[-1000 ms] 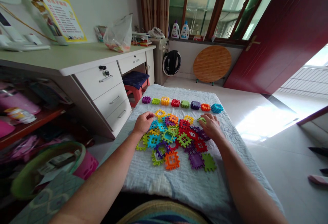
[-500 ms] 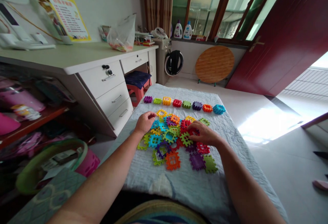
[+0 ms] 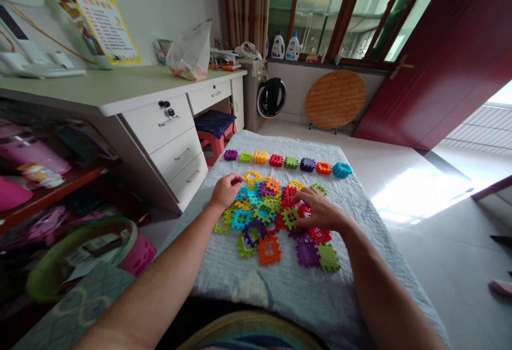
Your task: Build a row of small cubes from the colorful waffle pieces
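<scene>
A loose heap of colourful notched plastic squares lies on the cloth-covered table [image 3: 280, 291]. At the heap's left edge is my left hand [image 3: 227, 191], its fingers curled together near a blue piece [image 3: 241, 219]; whether anything is between the fingertips is hidden. Over the right side of the heap my right hand [image 3: 318, 209] has its fingers apart, touching or just above red pieces and a green piece [image 3: 289, 217]. An orange square [image 3: 269, 251], a purple one [image 3: 307, 253] and a green one [image 3: 328, 257] lie nearest me.
Behind the heap runs a row of several blocks, from a purple one [image 3: 231, 155] to a blue one [image 3: 342, 170]. A white desk [image 3: 148, 86] and a stool [image 3: 216, 124] stand at the left. A basket [image 3: 132, 251] is at the lower left.
My right hand has shifted slightly, its fingers a little lower over the red pieces, and some red and purple pieces beneath it have moved slightly. My left hand has not visibly moved.
</scene>
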A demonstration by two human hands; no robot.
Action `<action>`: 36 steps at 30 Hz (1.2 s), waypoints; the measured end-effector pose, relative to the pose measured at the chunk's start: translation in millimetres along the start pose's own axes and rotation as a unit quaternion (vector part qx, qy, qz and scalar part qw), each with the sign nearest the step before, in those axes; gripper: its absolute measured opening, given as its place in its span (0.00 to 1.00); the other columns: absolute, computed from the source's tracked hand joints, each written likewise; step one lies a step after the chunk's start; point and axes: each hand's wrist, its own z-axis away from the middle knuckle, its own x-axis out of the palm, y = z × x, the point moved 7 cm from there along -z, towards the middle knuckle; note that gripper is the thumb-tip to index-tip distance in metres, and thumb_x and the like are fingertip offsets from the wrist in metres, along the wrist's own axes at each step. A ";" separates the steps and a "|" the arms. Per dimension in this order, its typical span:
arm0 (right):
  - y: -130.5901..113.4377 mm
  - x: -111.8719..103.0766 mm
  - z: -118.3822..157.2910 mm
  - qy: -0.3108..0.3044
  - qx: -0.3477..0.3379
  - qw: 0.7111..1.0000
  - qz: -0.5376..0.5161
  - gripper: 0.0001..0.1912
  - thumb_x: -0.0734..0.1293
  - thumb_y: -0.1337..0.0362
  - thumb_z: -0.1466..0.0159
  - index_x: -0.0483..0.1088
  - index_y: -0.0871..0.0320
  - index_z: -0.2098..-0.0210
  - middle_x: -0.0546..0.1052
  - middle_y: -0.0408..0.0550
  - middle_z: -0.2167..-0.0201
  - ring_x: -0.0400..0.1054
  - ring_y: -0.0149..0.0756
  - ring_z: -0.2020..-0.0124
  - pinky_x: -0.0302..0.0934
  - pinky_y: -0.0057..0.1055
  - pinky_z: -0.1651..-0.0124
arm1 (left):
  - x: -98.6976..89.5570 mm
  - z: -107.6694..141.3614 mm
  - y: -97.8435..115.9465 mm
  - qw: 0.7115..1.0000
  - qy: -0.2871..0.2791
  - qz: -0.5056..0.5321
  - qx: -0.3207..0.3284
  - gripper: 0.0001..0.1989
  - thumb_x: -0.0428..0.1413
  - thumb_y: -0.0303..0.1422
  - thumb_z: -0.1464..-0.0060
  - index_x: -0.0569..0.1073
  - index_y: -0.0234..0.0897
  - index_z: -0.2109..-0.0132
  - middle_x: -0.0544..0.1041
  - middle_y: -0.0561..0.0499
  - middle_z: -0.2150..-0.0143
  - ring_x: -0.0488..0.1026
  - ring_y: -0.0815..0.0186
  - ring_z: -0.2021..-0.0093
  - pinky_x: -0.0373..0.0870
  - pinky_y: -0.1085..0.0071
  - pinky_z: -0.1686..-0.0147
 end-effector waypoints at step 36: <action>126.9 -11.4 28.2 0.212 0.347 0.901 0.152 0.29 0.63 0.40 0.46 0.73 0.55 0.58 0.73 0.57 0.60 0.64 0.52 0.56 0.56 0.44 0.57 | 2.1 -1.7 -1.9 1.000 -0.011 0.006 0.005 0.12 0.51 0.30 0.56 0.75 0.35 0.64 0.78 0.48 0.65 0.75 0.62 0.63 0.70 0.67 0.59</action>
